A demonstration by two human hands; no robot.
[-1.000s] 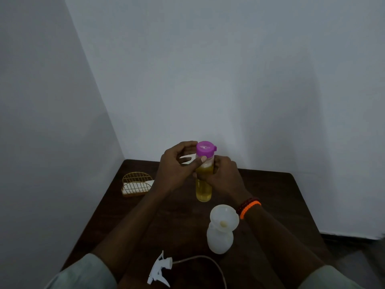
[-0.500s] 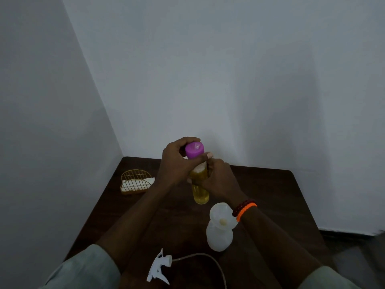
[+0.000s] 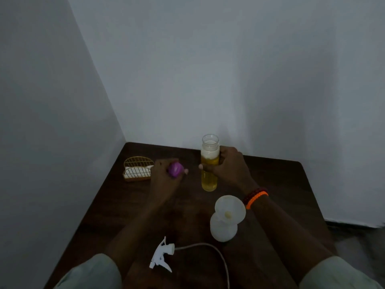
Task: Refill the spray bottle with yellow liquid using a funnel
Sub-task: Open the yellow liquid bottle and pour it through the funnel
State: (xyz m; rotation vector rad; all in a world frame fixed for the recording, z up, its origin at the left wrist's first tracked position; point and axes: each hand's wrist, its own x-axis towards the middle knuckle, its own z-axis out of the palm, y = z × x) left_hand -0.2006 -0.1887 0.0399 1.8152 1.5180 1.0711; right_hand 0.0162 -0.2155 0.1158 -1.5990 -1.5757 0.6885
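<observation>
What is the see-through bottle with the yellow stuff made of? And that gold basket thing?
The bottle looks like clear plastic, perhaps glass: you see the yellow liquid through its smooth wall. The gold basket looks like thin metal wire with a shiny golden coating: its bars are fine, with gaps between.

Dark matt wood table, clear glossy plastic bottle, gold wire-metal rack, white plastic funnel.

Right hand gripping uncapped bottle, left hand holding purple cap
</observation>
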